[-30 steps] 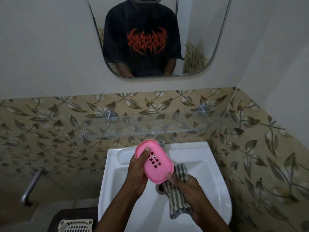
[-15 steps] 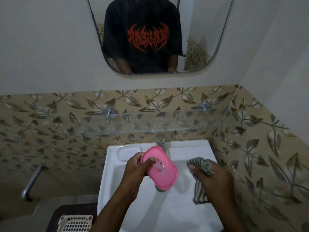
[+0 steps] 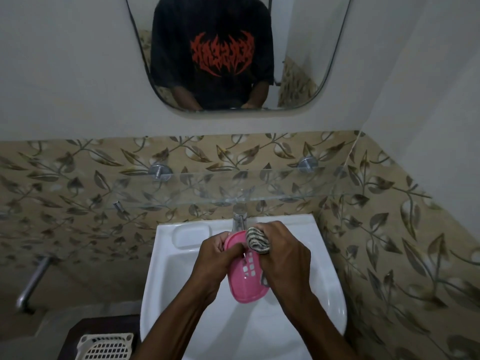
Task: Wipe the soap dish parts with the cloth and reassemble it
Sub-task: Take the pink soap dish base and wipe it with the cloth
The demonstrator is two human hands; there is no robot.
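The left hand holds the pink slotted soap dish part over the white sink, fingers curled round its far end. The right hand clutches the bunched striped cloth and presses it on the dish's upper end. Just behind stands the tap, under a glass shelf. A cream basket sits at lower left.

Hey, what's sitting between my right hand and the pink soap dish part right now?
The striped cloth, bunched in the right hand and held against the upper end of the pink soap dish part; the head view shows it.
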